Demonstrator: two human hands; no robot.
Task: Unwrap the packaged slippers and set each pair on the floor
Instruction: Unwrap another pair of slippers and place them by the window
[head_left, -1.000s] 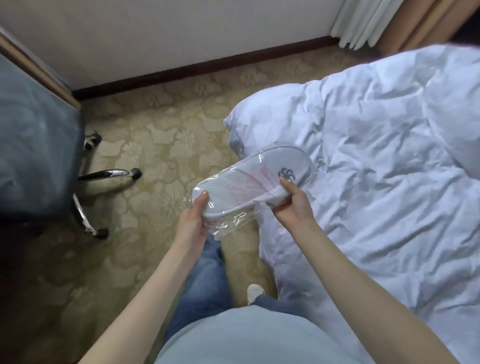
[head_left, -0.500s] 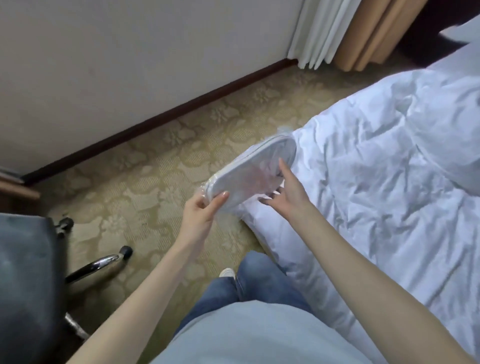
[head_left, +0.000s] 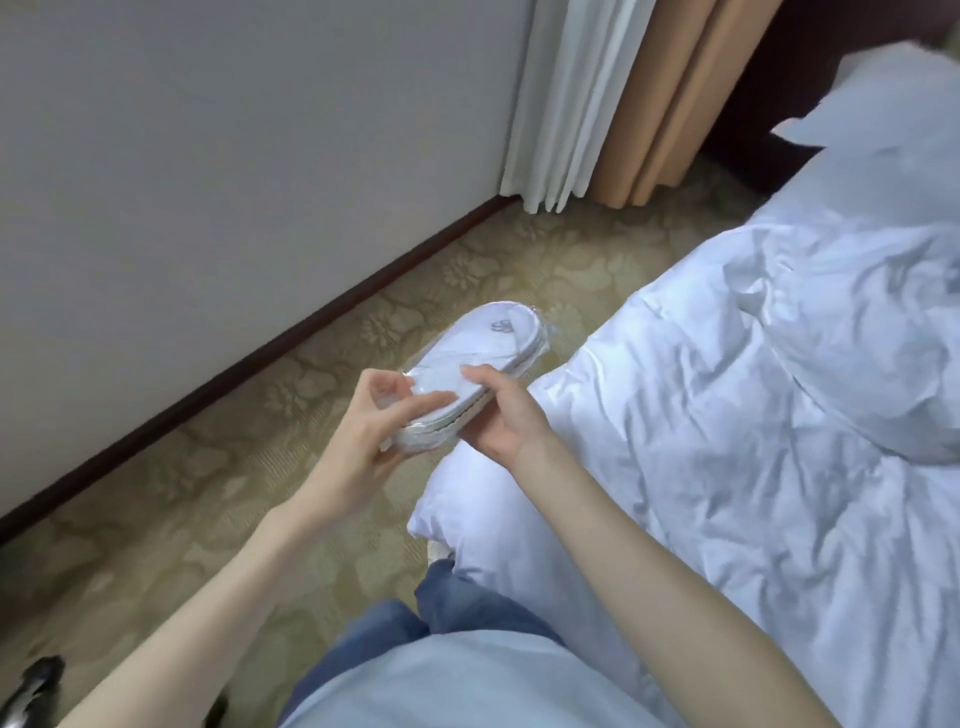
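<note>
A pair of white slippers in clear plastic wrap (head_left: 480, 358) is held in the air above the patterned carpet (head_left: 208, 483), toe end pointing away toward the curtain. A small grey logo shows on the top slipper. My left hand (head_left: 374, 431) pinches the near heel end of the pack, fingers on top and thumb at the side. My right hand (head_left: 501, 410) holds the pack from the right and underneath, thumb across its upper face. The wrap is still around the slippers.
A bed with a rumpled white duvet (head_left: 753, 415) fills the right side. A pale wall with a dark skirting board (head_left: 291, 338) runs along the left. White and tan curtains (head_left: 613, 104) hang at the back. A chair's wheel (head_left: 41, 675) shows at the bottom left.
The pack has turned from sole side up to logo side up and swung left, off the bed edge and over the carpet. My right hand has gone from loose fingers to a grip. My view has panned right.
</note>
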